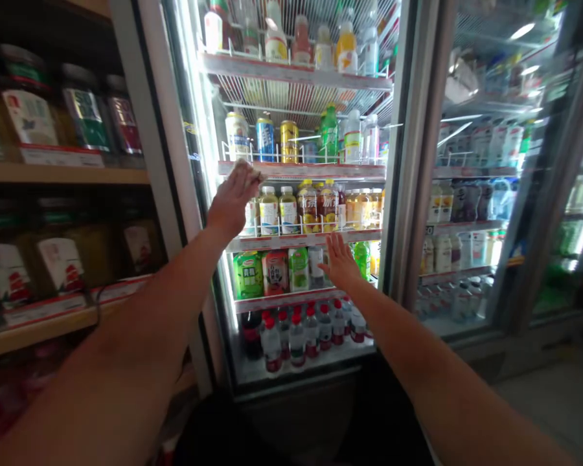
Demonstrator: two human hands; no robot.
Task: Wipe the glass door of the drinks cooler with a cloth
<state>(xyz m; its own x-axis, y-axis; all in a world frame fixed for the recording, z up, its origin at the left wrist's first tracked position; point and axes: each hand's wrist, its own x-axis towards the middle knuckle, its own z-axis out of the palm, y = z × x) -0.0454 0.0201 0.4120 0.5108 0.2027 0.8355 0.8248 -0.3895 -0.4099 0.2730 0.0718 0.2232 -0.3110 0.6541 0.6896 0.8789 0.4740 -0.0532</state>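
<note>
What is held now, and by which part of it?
The left hand holds a pale, cloth-like thing; the gripped part is hidden beneath the hand. The right hand holds nothing.

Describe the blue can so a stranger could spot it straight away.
In the brightly lit fridge ahead, find the shelf whose edge the left hand overlaps. Between a white can and a gold can stands the blue one with white lettering.

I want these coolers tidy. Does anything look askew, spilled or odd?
One thing: a pale crumpled bundle lies high in the cooler at right, unlike the upright bottles below; it's too blurred to identify. In the middle cooler, I see nothing toppled or spilled.
</note>
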